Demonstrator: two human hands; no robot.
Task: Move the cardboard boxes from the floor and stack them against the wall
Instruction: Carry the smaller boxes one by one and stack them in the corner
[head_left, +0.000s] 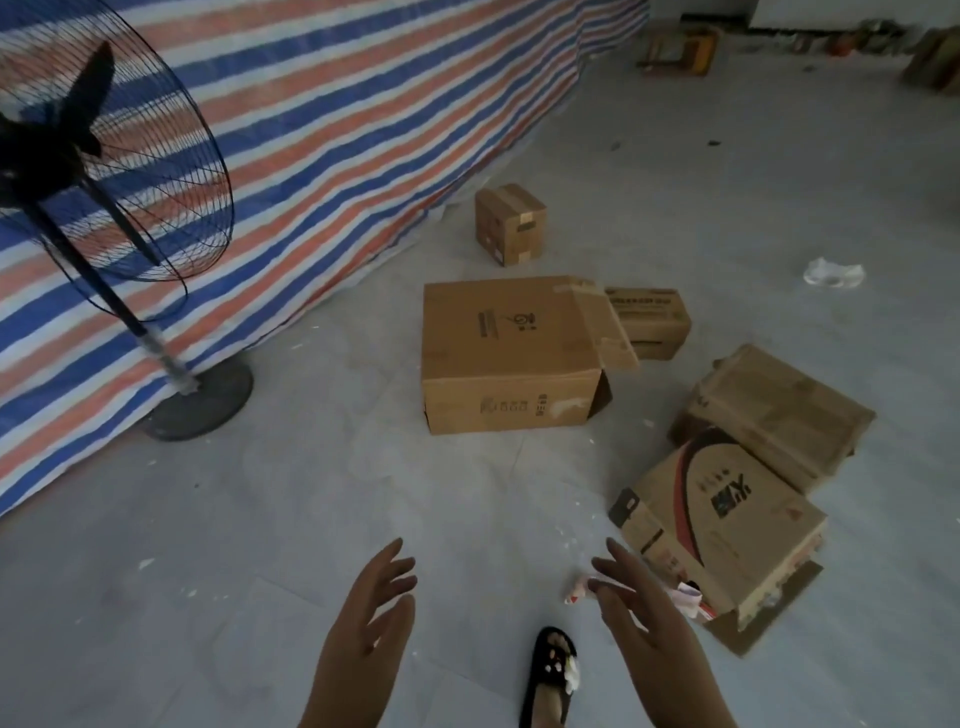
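Several cardboard boxes lie on the grey floor. A large box (506, 343) with a loose flap sits in the middle. Behind it stands a small taped box (510, 224), and a low printed box (652, 319) is at its right. Two more lie at the right: a worn flat box (779, 410) and a box with a red and black print (722, 525). My left hand (371, 618) and my right hand (639, 613) are both open, fingers spread, held above the floor in front of the large box and touching nothing.
A striped blue, red and white tarp (332, 130) covers the wall at the left. A black standing fan (104, 171) with a round base (200, 402) stands before it. My sandalled foot (550, 675) is between my hands. Crumpled white plastic (831, 273) lies at the right; clutter lines the far wall.
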